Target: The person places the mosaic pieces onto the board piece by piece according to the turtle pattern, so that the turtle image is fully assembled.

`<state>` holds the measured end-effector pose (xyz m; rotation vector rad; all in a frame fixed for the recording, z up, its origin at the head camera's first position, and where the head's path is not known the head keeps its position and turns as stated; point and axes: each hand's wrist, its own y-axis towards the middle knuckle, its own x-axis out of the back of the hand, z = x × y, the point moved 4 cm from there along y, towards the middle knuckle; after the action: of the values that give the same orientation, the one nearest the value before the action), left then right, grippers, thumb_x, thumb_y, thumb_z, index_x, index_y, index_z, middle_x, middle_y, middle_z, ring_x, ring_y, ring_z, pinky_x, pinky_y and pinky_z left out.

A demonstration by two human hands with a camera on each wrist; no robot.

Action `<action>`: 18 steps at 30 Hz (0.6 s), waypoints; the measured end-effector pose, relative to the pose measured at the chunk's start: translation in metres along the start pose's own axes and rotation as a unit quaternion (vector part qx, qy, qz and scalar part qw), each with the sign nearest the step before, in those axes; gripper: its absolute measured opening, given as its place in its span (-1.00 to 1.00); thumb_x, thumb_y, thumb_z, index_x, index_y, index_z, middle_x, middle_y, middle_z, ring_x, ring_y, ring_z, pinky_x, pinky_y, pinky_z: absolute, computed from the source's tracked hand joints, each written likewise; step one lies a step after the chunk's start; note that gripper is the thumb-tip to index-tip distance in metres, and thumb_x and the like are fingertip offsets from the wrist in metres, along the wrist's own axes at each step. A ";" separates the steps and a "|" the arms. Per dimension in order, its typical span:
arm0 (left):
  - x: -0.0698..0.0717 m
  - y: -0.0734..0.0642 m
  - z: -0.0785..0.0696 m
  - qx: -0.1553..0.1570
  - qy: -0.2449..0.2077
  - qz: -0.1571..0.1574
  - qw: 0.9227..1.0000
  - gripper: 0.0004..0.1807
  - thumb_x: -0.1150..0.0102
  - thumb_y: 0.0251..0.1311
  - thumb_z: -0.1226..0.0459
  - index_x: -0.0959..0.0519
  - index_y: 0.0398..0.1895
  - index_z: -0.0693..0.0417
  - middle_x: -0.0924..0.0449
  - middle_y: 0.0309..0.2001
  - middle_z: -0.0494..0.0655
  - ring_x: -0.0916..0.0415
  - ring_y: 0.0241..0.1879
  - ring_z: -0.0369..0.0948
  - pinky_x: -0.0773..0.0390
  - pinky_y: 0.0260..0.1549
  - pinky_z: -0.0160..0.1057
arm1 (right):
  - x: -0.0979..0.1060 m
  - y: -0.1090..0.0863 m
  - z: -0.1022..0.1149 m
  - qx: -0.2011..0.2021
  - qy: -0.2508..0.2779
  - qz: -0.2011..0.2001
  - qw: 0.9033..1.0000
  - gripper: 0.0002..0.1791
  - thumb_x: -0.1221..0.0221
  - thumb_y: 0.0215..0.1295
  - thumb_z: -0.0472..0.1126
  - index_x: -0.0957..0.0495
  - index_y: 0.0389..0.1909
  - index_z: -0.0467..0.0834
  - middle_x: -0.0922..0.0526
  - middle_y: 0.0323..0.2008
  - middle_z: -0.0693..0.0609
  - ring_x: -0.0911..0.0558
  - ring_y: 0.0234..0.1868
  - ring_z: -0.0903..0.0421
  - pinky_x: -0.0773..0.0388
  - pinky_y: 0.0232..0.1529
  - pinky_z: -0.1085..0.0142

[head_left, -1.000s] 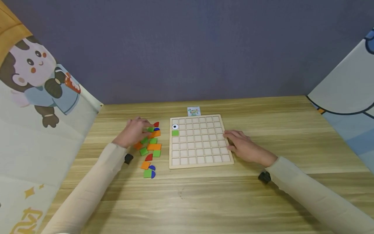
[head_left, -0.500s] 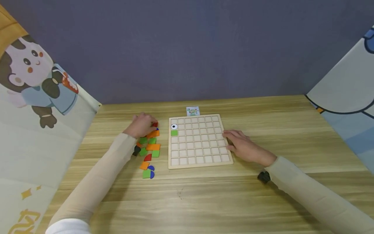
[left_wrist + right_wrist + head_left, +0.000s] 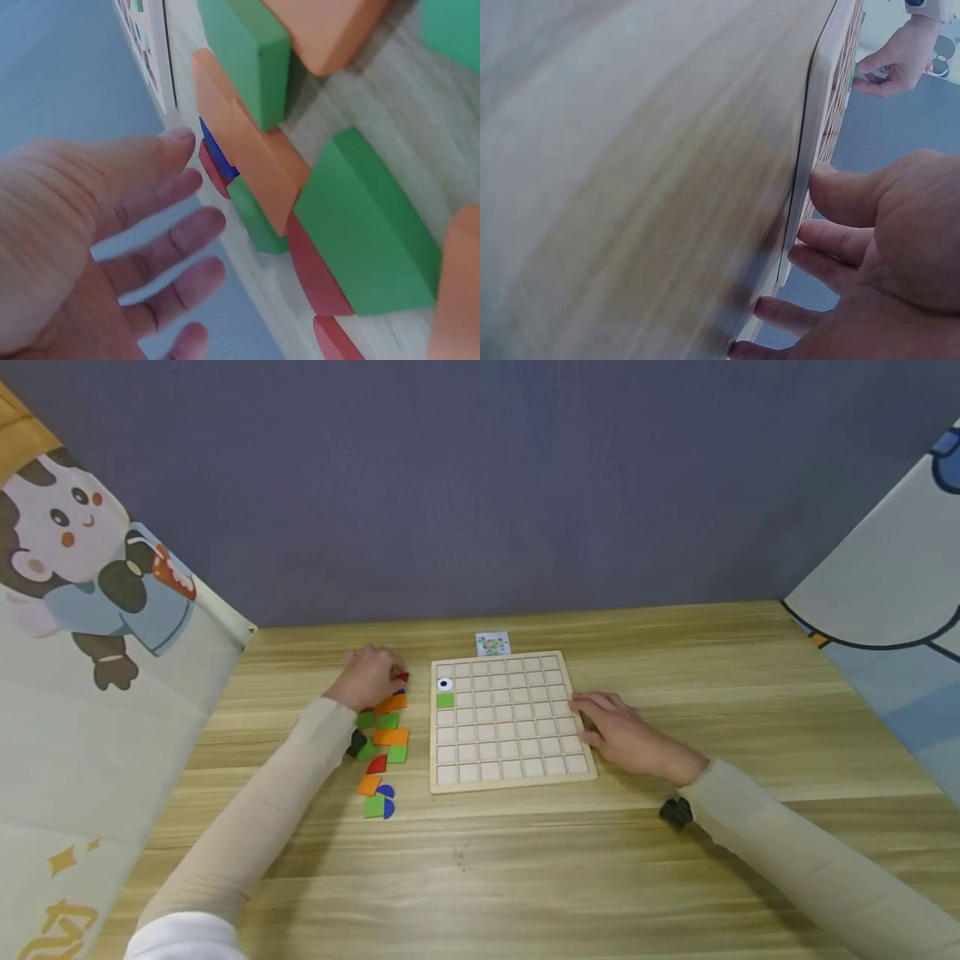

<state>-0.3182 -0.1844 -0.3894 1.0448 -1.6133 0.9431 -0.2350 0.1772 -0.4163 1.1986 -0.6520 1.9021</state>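
Wooden table (image 3: pixel 480 868); toward its far edge, gridded board (image 3: pixel 509 729), seemingly barely begun. On its right edge, right hand (image 3: pixel 622 735), fingers extended; beyond its left, left hand (image 3: pixel 366 677), fingers loosely parted, apparently empty, by unplaced tiles (image 3: pixel 391 737). Placed inside left edge: eye disc (image 3: pixel 445 684), green square (image 3: pixel 446 701).

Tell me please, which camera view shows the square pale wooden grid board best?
The head view: nearly the whole board shows there from above; the right hand covers only a bit of one edge. The right wrist view shows only part of it, nearly edge-on. In the left wrist view, I cannot identify it surely.
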 end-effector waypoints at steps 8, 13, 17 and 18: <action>-0.001 0.006 -0.002 0.028 0.011 -0.006 1.000 -0.80 -0.32 0.12 0.20 -0.63 -0.22 0.08 -0.61 -0.29 -0.09 -0.38 -0.19 -0.02 -0.17 -0.10 0.04 | 0.000 -0.001 -0.001 -0.004 0.002 0.003 1.000 -0.43 -0.11 0.36 -0.25 -0.21 0.33 -0.30 -0.18 0.34 -0.21 -0.15 0.31 -0.23 -0.14 0.17 -0.21; -0.003 0.009 -0.004 0.021 0.011 -0.006 1.000 -0.81 -0.32 0.11 0.25 -0.62 -0.23 0.10 -0.62 -0.28 -0.06 -0.39 -0.17 -0.01 -0.16 -0.07 0.05 | 0.000 0.000 -0.001 -0.003 0.001 0.002 1.000 -0.43 -0.11 0.36 -0.25 -0.21 0.34 -0.29 -0.18 0.34 -0.21 -0.15 0.32 -0.23 -0.13 0.16 -0.22; -0.003 0.011 -0.004 0.012 0.003 -0.005 1.000 -0.82 -0.31 0.10 0.30 -0.61 -0.22 0.10 -0.62 -0.28 -0.04 -0.40 -0.15 0.00 -0.16 -0.06 0.06 | 0.000 0.000 -0.001 -0.001 0.001 0.004 1.000 -0.43 -0.10 0.36 -0.26 -0.21 0.34 -0.29 -0.18 0.34 -0.21 -0.15 0.32 -0.23 -0.13 0.16 -0.22; -0.003 0.011 -0.004 0.008 0.002 -0.006 1.000 -0.83 -0.30 0.10 0.31 -0.61 -0.22 0.10 -0.61 -0.27 -0.04 -0.40 -0.14 0.00 -0.16 -0.06 0.07 | 0.000 0.000 -0.001 -0.001 0.002 0.005 1.000 -0.43 -0.10 0.36 -0.26 -0.20 0.34 -0.29 -0.18 0.34 -0.21 -0.15 0.32 -0.23 -0.13 0.16 -0.22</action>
<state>-0.3265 -0.1762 -0.3926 1.0615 -1.5980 0.9514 -0.2355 0.1780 -0.4172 1.1927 -0.6580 1.9108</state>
